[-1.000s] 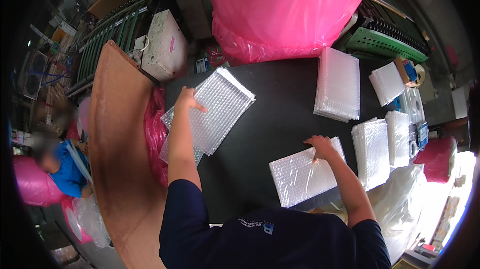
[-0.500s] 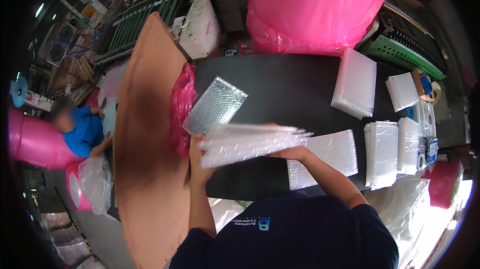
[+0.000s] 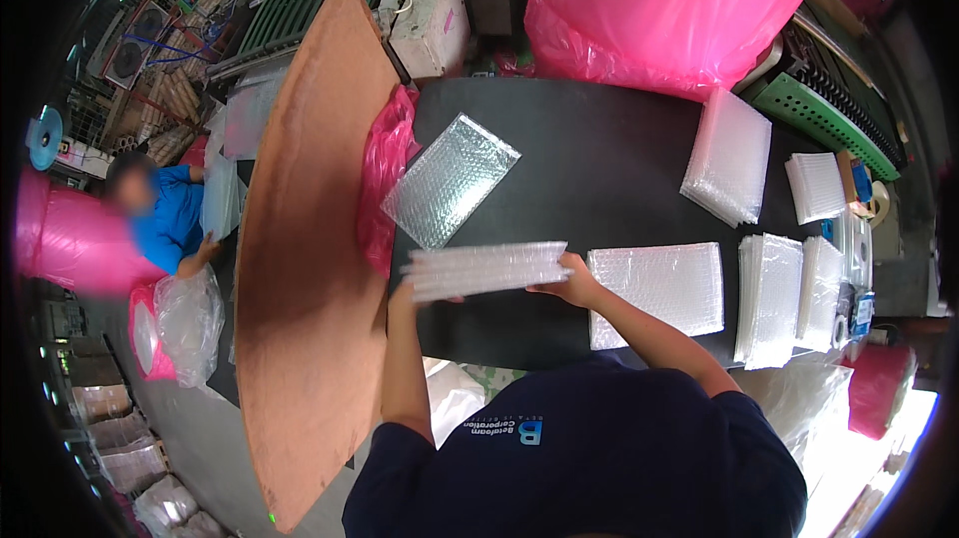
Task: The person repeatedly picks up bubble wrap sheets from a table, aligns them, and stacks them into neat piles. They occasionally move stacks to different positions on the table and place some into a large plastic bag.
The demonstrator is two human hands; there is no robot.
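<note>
Bubble-wrap bag stack (image 3: 486,269) held edgewise above the black tabletop (image 3: 599,178), left hand (image 3: 403,290) and right hand (image 3: 571,280) grasping its ends; slick sheets could fan out and slip.

Both hands, the left hand (image 3: 403,290) and right hand (image 3: 571,281), are now holding the bubble bags (image 3: 486,268) up off the black table (image 3: 599,148). The bags are lying flatter now, it seems.
</note>
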